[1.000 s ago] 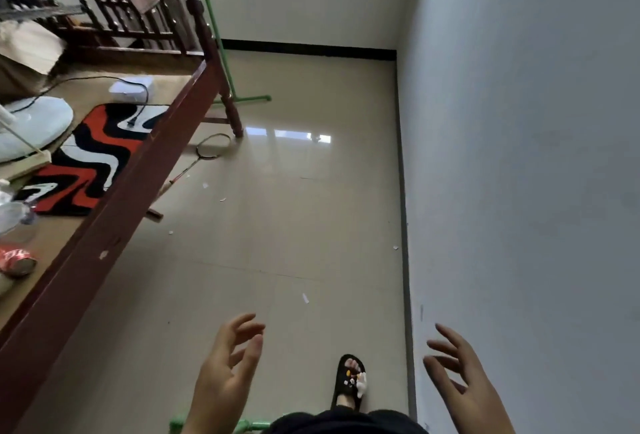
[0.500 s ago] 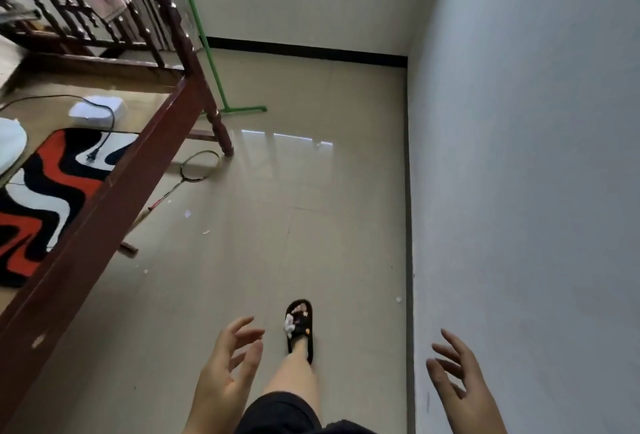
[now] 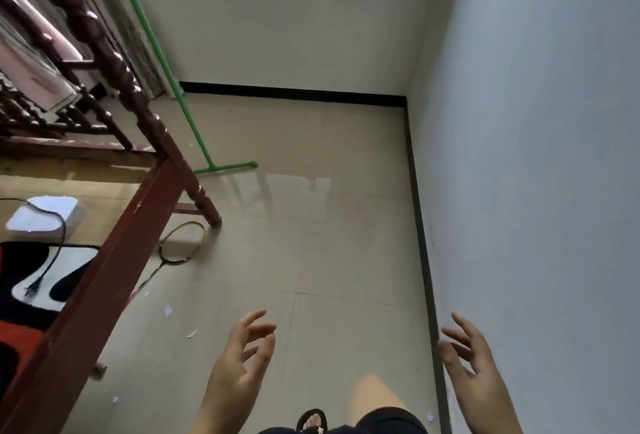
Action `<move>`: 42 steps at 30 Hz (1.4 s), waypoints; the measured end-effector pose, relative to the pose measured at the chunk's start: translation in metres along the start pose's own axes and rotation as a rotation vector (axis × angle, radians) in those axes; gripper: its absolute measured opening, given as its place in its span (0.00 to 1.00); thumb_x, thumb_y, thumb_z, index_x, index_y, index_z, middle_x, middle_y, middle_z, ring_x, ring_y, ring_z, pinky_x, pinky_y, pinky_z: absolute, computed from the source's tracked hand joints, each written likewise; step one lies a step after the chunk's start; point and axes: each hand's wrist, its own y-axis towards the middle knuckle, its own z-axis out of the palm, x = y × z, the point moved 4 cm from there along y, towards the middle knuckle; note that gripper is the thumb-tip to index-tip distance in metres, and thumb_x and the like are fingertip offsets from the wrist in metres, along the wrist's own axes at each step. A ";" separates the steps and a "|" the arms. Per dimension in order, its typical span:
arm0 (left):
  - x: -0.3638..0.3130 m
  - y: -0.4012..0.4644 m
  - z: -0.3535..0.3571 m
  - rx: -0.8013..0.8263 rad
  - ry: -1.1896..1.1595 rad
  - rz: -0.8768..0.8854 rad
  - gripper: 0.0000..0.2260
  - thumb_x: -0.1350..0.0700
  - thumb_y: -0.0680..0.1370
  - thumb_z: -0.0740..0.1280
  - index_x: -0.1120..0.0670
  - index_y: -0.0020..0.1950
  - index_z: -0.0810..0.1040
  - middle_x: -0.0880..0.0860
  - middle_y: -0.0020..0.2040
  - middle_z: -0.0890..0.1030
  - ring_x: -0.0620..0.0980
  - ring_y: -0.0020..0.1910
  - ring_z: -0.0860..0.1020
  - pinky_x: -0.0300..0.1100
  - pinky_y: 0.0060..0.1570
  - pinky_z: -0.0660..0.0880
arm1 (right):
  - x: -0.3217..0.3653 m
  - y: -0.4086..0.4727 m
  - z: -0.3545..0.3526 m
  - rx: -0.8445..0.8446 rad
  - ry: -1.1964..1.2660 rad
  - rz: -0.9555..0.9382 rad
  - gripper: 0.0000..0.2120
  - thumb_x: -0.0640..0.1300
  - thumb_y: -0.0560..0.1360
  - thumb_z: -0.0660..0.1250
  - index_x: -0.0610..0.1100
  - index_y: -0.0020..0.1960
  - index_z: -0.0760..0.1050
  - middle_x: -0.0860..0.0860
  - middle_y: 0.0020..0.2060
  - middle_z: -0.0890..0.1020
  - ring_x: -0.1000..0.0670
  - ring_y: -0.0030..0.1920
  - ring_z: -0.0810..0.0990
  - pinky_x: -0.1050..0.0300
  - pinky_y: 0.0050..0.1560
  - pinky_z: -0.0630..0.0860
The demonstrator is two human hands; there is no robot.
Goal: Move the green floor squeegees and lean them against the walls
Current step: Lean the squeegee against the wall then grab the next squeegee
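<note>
A green floor squeegee [image 3: 194, 129] stands ahead on the left, its head on the tiled floor beside the bed's corner post and its long handle slanting up and left out of the frame's top. My left hand [image 3: 239, 371] is raised at the bottom centre, fingers spread, holding nothing. My right hand [image 3: 474, 374] is raised at the bottom right, close to the right wall [image 3: 540, 191], also open and empty. Both hands are well short of the squeegee.
A dark red wooden bed frame [image 3: 114, 260] runs along the left, with a rug, a white box and a cable on it. A badminton racket [image 3: 176, 246] lies on the floor by the bedpost. Paper scraps dot the tiles. The far wall [image 3: 294, 25] has a black skirting.
I have walked forward along the right wall. The squeegee and bedpost are nearer and larger in view. Both hands stay raised and empty.
</note>
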 end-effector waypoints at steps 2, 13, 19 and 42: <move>-0.007 0.046 0.007 0.010 -0.005 -0.010 0.15 0.37 0.64 0.60 0.31 0.50 0.71 0.36 0.49 0.80 0.37 0.48 0.79 0.25 0.46 0.71 | 0.013 0.045 0.005 -0.014 -0.001 -0.001 0.20 0.44 0.73 0.62 0.50 0.64 0.65 0.59 0.49 0.74 0.60 0.50 0.73 0.54 0.53 0.67; -0.092 0.334 0.074 -0.073 -0.048 0.021 0.16 0.39 0.65 0.61 0.36 0.52 0.71 0.38 0.50 0.79 0.36 0.50 0.78 0.31 0.48 0.71 | 0.140 0.353 0.026 0.058 -0.052 -0.119 0.17 0.44 0.73 0.62 0.55 0.60 0.65 0.58 0.50 0.76 0.60 0.51 0.74 0.61 0.49 0.69; -0.100 0.446 0.069 -0.184 -0.092 -0.084 0.10 0.52 0.74 0.63 0.40 0.53 0.71 0.48 0.47 0.82 0.38 0.51 0.78 0.40 0.53 0.71 | 0.197 0.496 0.076 0.206 -0.121 -0.159 0.18 0.43 0.74 0.62 0.52 0.63 0.67 0.53 0.52 0.77 0.62 0.52 0.76 0.67 0.47 0.68; -0.141 0.930 -0.076 -0.756 -0.168 -0.176 0.09 0.47 0.72 0.64 0.33 0.49 0.71 0.38 0.50 0.80 0.37 0.50 0.78 0.21 0.48 0.70 | 0.457 0.964 0.438 0.713 -0.251 -0.343 0.17 0.43 0.74 0.63 0.55 0.60 0.68 0.53 0.50 0.79 0.70 0.46 0.75 0.76 0.42 0.71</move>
